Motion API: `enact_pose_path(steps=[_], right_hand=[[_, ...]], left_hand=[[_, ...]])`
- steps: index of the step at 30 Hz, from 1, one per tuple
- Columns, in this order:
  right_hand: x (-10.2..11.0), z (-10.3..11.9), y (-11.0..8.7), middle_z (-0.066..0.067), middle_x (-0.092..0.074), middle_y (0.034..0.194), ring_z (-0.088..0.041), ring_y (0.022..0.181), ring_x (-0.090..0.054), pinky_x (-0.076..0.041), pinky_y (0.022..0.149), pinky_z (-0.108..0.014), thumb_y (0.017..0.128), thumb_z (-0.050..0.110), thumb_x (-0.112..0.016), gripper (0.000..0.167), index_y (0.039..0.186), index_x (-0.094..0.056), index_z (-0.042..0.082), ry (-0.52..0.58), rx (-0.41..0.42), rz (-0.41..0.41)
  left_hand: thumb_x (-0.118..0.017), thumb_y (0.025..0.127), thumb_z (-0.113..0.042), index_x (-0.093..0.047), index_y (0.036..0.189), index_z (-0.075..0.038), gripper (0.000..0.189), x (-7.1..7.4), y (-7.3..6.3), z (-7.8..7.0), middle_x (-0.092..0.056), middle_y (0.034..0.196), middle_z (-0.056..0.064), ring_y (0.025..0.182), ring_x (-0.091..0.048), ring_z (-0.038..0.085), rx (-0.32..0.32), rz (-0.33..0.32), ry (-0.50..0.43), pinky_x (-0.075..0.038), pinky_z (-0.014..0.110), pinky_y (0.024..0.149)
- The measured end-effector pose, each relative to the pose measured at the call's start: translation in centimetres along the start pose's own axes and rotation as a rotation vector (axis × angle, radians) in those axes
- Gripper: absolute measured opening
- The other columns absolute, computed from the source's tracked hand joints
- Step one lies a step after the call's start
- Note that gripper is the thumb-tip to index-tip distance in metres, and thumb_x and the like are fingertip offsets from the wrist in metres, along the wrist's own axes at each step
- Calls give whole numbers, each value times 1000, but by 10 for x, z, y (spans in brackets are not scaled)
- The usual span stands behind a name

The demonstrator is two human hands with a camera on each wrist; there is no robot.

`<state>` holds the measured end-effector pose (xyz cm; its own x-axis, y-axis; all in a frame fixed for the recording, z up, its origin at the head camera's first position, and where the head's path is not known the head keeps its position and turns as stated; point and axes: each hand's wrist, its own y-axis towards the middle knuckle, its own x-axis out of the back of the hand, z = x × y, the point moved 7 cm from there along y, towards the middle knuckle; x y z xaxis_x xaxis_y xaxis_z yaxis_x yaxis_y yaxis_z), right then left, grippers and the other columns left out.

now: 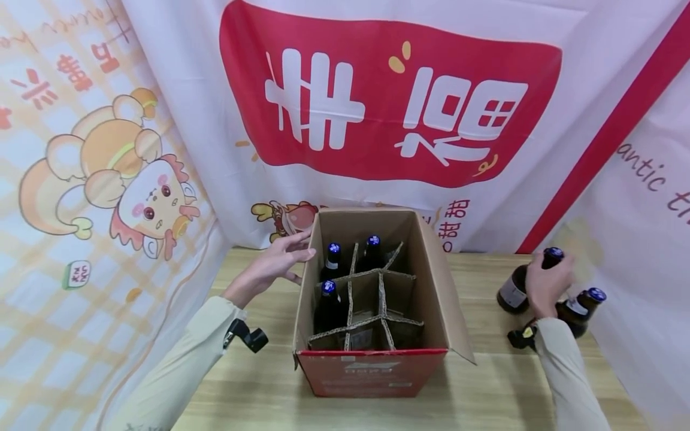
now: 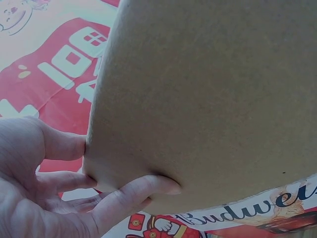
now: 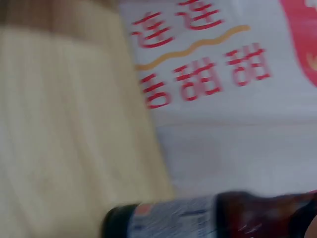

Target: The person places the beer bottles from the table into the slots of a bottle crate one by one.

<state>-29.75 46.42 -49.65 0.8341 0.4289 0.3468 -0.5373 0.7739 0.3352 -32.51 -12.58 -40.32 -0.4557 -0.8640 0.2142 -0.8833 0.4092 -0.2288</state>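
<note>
An open cardboard box [image 1: 372, 374] stands on the table with its mouth upward. Its dividers [image 1: 366, 275] form several compartments, and three bottles with blue caps stand inside: a far-left bottle [image 1: 332, 260], a bottle beside it [image 1: 372, 250] and a nearer-left bottle [image 1: 329, 306]. My left hand [image 1: 272, 263] touches the box's left side, fingers spread; the left wrist view shows fingertips against a brown cardboard flap [image 2: 208, 99]. To the right of the box, my right hand [image 1: 547, 282] grips a brown beer bottle [image 1: 514, 290] around its upper part; its label shows in the right wrist view.
Another brown beer bottle [image 1: 581, 308] stands beside my right hand, partly hidden by the wrist. The box's right flap [image 1: 450, 299] juts outward over the wooden table [image 1: 485, 383]. Printed cloth [image 1: 393, 102] hangs behind and along both sides.
</note>
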Motion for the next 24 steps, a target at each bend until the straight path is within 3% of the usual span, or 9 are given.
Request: enact_pose_path(steps=[5,9,17,21,24], right_hand=[[-18,-7,-10,-40,-63,123,-59,117,-58,-44,105,-66,105,35,-57,55,137,-52,-10,-32,109,70],[-29,4,-19,-37,-64,124,-55,115,-60,-47,101,-64,104,36,-60,55,139,-47,-5,1,184,134],[-41,27,-40,-32,-70,108,-49,104,-68,-53,89,-59,100,28,-71,39,115,-59,-7,13,315,181],[-44,40,-41,-31,-73,98,-47,93,-69,-51,80,-48,98,22,-75,33,108,-63,-7,11,390,203],[-48,45,-38,-28,-71,92,-38,86,-65,-45,76,-36,98,18,-74,29,107,-63,-8,14,407,268]], left_hand=[[-58,108,-24,-25,168,-15,69,-1,0,1,-32,167,23,144,-45,44,12,-1,3,-66,41,78],[-58,108,-24,-25,168,-15,69,-1,0,0,-32,167,22,144,-45,44,3,-6,9,-66,41,78],[-56,109,-24,-22,168,-15,69,-4,4,-3,-29,168,23,144,-44,45,1,10,38,-66,40,77],[-55,109,-22,-21,169,-15,69,-4,4,-2,-31,167,24,144,-44,45,-4,4,31,-66,42,77],[-54,109,-21,-21,169,-14,69,-5,3,-2,-31,167,24,143,-45,46,-5,0,36,-66,43,77]])
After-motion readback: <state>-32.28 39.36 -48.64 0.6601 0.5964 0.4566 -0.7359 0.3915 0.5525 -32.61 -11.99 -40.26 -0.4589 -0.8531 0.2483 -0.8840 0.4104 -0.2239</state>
